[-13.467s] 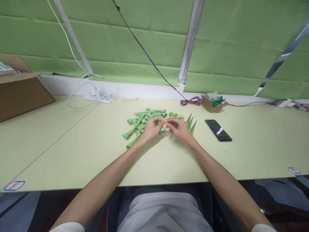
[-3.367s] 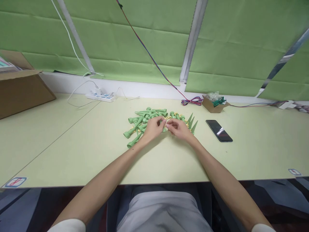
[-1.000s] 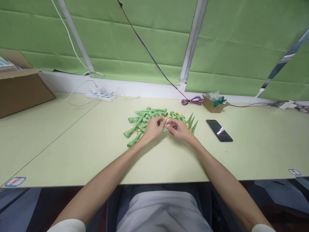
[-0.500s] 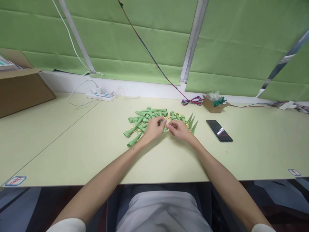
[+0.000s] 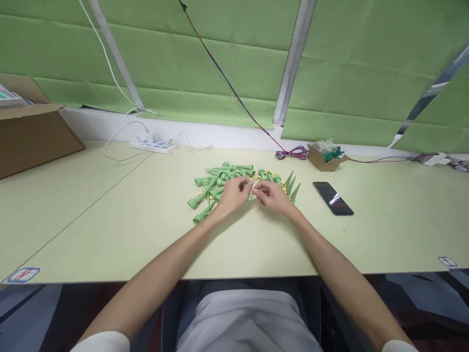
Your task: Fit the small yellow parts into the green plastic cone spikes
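Note:
My left hand [image 5: 236, 192] and my right hand [image 5: 270, 194] meet over the table, fingertips pinched close together. Whatever small piece lies between them is too small and covered to name; a bit of green shows under the left fingers. Beside my left hand lies a loose pile of green plastic spikes [image 5: 202, 194], tapered with wide capped ends, and small yellow pieces are mixed in. Behind and right of my right hand stand several green capped parts [image 5: 262, 174] with yellow bits, and pointed green spikes [image 5: 289, 183] fan out there.
A black phone [image 5: 332, 198] lies to the right. Behind it are a small cardboard box [image 5: 322, 161] with plastic and green ties, and a coiled red-blue cable [image 5: 292, 153]. A white power strip [image 5: 156, 145] sits at the back left, near a large cardboard box [image 5: 32, 142].
Both hands stay in nearly the same place, with only a very slight shift of the fingers. The pile looks the same.

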A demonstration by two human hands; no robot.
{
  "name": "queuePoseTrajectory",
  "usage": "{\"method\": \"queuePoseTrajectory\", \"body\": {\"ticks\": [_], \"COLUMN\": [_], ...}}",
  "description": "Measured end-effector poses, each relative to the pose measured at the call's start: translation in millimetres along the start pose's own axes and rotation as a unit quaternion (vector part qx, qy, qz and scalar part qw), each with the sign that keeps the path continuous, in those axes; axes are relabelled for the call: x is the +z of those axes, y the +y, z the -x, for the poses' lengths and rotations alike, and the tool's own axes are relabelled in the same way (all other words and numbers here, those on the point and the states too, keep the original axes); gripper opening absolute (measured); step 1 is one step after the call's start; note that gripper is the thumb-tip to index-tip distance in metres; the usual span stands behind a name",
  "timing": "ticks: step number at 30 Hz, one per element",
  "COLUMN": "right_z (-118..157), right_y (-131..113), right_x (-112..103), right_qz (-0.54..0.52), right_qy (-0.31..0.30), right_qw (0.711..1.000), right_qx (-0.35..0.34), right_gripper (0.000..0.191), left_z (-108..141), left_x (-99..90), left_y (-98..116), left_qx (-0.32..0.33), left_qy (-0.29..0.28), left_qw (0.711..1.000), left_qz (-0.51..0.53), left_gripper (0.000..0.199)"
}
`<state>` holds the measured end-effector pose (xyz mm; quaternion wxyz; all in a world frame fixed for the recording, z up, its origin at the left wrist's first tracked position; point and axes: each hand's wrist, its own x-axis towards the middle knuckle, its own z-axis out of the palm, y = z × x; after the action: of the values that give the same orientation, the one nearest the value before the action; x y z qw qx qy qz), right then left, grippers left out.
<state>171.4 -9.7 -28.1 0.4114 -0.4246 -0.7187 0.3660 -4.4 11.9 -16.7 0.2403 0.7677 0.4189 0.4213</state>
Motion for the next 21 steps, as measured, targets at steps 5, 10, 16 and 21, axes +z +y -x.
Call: {"method": "queuePoseTrajectory", "body": {"ticks": [5, 10, 16, 21], "right_z": [0.0, -0.8, -0.2, 0.3], "right_y": [-2.2, -0.8, 0.6, -1.2], "right_x": [0.0, 1.4, 0.8, -1.0], "right_qz": [0.016, -0.012, 0.002, 0.05], "right_qy": [0.003, 0.01, 0.007, 0.003], "right_qw": [1.0, 1.0, 1.0, 0.999], "right_qx": [0.0, 0.003, -0.002, -0.012], "right_gripper": [0.032, 0.029, 0.026, 0.035], "left_z": [0.1, -0.3, -0.1, 0.0], "left_x": [-0.9, -1.2, -1.1, -0.1], "left_y": [1.3, 2.3, 2.0, 0.0], "left_qx": [-0.001, -0.004, 0.001, -0.002], "left_qy": [-0.001, 0.005, 0.003, -0.002], "left_qw": [1.0, 1.0, 1.0, 1.0], "left_qz": [0.004, 0.012, 0.014, 0.002], "left_gripper": [0.025, 0.023, 0.024, 0.025]}}
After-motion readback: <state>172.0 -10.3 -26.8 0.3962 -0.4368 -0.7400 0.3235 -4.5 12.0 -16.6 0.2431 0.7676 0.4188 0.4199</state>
